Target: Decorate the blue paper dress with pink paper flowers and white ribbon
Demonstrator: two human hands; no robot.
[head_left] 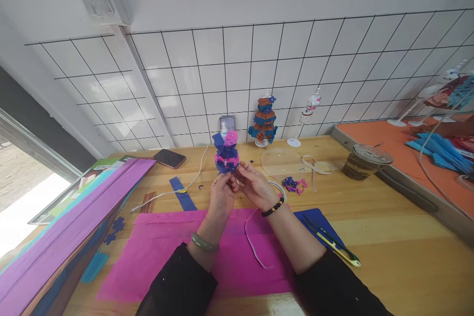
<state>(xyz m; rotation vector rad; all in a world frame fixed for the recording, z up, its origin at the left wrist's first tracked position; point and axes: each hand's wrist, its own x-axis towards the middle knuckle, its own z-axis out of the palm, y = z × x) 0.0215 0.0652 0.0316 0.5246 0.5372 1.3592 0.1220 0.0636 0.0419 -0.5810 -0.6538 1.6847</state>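
My left hand [221, 192] and my right hand [254, 186] together hold up a small paper ornament [225, 154] of dark blue and pink ruffled layers with a pink flower on top. Both sets of fingers pinch its lower part, above a pink paper sheet [192, 252] on the wooden table [388, 237]. A green bangle sits on my left wrist, a dark bead bracelet on my right. A white ribbon strip [254, 247] trails across the pink sheet below my right wrist.
A finished brown-and-blue ornament [263, 123] on a white stand is by the tiled wall. A phone [169, 158], cable, yellow-green snips [338, 247], clear lid [281, 162], lidded cup [365, 160], paper scraps, purple rolls [66, 242] at left, an orange table [414, 153] at right.
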